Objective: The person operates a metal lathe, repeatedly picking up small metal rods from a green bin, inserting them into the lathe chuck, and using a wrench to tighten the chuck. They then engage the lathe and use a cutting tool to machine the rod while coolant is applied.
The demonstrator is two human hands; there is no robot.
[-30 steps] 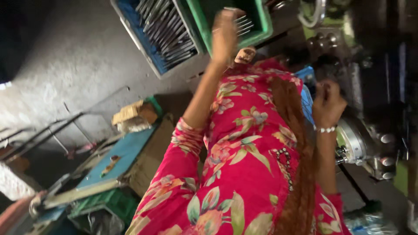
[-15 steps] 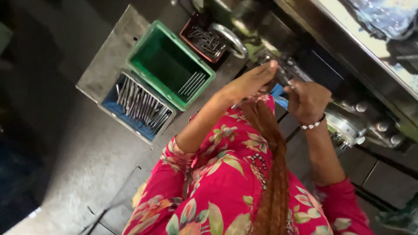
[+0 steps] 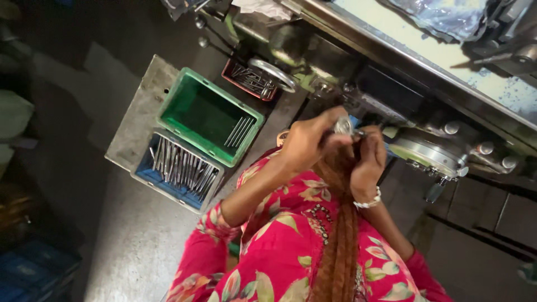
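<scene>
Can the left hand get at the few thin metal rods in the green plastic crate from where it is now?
Probably yes. The left hand is up at a small shiny metal part, and the open-topped green plastic crate sits to its left; nothing lies over the thin metal rods.

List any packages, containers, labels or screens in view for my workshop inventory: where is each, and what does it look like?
Green crate: rectangular, left of the hands, few metal rods inside.
Blue tray: below the green crate, full of metal rods.
Red tray: small, beside the machine handwheel.
Clear plastic bag: crumpled, top right.
No labels or screens visible.
</scene>
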